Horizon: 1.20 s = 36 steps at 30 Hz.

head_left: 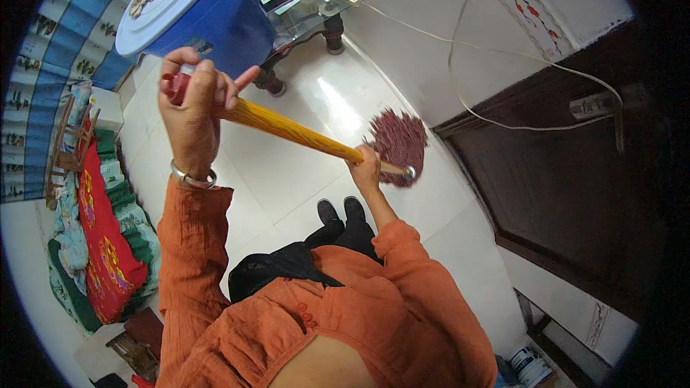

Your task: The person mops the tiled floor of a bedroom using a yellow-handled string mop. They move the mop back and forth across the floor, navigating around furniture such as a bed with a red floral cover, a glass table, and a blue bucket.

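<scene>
Maroon strands fan out on the mop head (pixel 399 142), which appears to rest on the glossy pale tile floor (pixel 251 187), just beside the base of the white wall (pixel 424 36). From it a yellow wood-grained handle (pixel 295 126) slants up and leftward to a red end piece (pixel 175 88) by the left hand.

So where are we? Mopping looks to be under way, at a guess midway through a stroke. Shine shows on the tiles beyond the strands, but wet can't be told from plain gloss, so how much is done and how much is left stays open.

Now the hands! The right hand (pixel 368 165) is wrapped round the shaft low down, near the mop head, forearm reaching forward, orange sleeve pushed back. The left hand (pixel 192 97) is raised high, closed around the top end, one finger jutting out to the right, a silver bangle (pixel 192 178) at its wrist.

Further out: a big blue plastic tub (pixel 215 25) ahead on the left, a dark-legged glass table (pixel 333 32) beside it, a dark brown door (pixel 553 179) off to the right.
</scene>
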Motion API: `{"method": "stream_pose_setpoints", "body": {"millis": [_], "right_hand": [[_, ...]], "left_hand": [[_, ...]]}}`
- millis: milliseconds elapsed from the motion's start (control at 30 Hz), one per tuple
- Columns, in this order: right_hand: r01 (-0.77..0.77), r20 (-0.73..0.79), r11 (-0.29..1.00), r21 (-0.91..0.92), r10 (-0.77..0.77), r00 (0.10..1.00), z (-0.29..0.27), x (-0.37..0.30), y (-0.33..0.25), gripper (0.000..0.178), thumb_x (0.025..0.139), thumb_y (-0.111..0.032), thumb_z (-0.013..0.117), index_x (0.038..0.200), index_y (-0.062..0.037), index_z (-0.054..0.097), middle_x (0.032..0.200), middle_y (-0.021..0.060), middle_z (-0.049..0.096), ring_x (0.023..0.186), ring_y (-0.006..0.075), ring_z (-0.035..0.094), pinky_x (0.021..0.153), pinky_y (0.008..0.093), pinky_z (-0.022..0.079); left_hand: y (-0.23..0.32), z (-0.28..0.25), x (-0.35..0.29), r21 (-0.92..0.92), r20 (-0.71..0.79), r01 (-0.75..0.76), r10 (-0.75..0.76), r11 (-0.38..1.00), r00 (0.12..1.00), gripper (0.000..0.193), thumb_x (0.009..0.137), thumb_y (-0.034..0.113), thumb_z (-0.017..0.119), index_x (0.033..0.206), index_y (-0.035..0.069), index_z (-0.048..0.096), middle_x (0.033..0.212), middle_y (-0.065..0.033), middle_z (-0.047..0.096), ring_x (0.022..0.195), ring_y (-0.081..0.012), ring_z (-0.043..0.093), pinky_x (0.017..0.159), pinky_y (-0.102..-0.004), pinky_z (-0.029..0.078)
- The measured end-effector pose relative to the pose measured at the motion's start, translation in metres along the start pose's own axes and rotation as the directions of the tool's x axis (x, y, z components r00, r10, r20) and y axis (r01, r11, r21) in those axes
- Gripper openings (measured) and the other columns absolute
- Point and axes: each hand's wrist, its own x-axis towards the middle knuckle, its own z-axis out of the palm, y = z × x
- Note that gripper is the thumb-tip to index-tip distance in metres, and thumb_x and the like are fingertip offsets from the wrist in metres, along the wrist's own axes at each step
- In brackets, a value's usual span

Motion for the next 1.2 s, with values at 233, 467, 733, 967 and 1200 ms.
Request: {"method": "stream_pose_setpoints", "body": {"millis": [233,467,733,967,1200], "right_hand": [[-0.246,0.235,0.950,-0.191,0.287,0.929,-0.019,-0.101,0.006,0.025,0.073,-0.023,0.067,0.072,-0.0015,0.055,0.069,0.0186,0.057,0.069,0.0376,0.057,0.059,0.0436,0.042],[-0.297,0.461,0.926,-0.231,0.373,0.805,-0.043,-0.160,0.031,0.022,0.073,-0.024,0.067,0.077,-0.0060,0.055,0.071,0.0184,0.059,0.071,0.0357,0.060,0.060,0.0437,0.044],[0.066,0.524,0.998,-0.001,-0.056,0.850,0.018,-0.072,-0.099,0.016,0.068,-0.021,0.064,0.070,-0.0076,0.055,0.061,0.0187,0.057,0.062,0.0391,0.057,0.056,0.0453,0.045],[0.395,0.603,0.913,0.100,-0.371,0.706,0.058,0.002,-0.164,0.018,0.065,-0.024,0.063,0.070,-0.0075,0.058,0.060,0.0165,0.059,0.059,0.0353,0.059,0.056,0.0433,0.048],[0.636,0.530,0.748,0.192,-0.624,0.574,0.086,0.079,-0.161,0.016,0.060,-0.020,0.067,0.066,-0.0087,0.057,0.055,0.0129,0.057,0.051,0.0337,0.057,0.049,0.0411,0.046]], "left_hand": [[-0.043,-0.040,-0.049,-0.026,-0.150,0.270,-0.271,0.963,0.951,0.011,0.087,0.006,0.048,0.097,0.007,0.044,0.055,0.0008,0.042,0.048,-0.0096,0.043,0.077,-0.0472,0.052],[-0.004,-0.059,-0.065,-0.032,-0.232,0.239,-0.240,0.970,0.943,0.018,0.086,0.008,0.052,0.103,0.007,0.045,0.056,0.0018,0.042,0.047,-0.0074,0.042,0.066,-0.0355,0.053],[0.122,-0.232,-0.063,0.386,-0.393,-0.092,0.254,0.918,0.884,0.021,0.087,0.012,0.053,0.106,0.002,0.052,0.078,-0.0045,0.053,0.066,-0.0098,0.054,0.075,-0.0324,0.053],[0.219,-0.330,-0.154,1.000,-0.020,0.013,0.590,0.016,0.807,0.020,0.089,0.005,0.049,0.106,-0.002,0.055,0.101,-0.0100,0.055,0.080,-0.0161,0.058,0.073,-0.0266,0.049],[0.221,-0.249,-0.218,0.959,0.026,0.200,0.766,-0.200,0.642,0.020,0.088,0.002,0.043,0.097,0.001,0.062,0.093,-0.0051,0.060,0.076,-0.0116,0.053,0.068,-0.0237,0.045]]}}
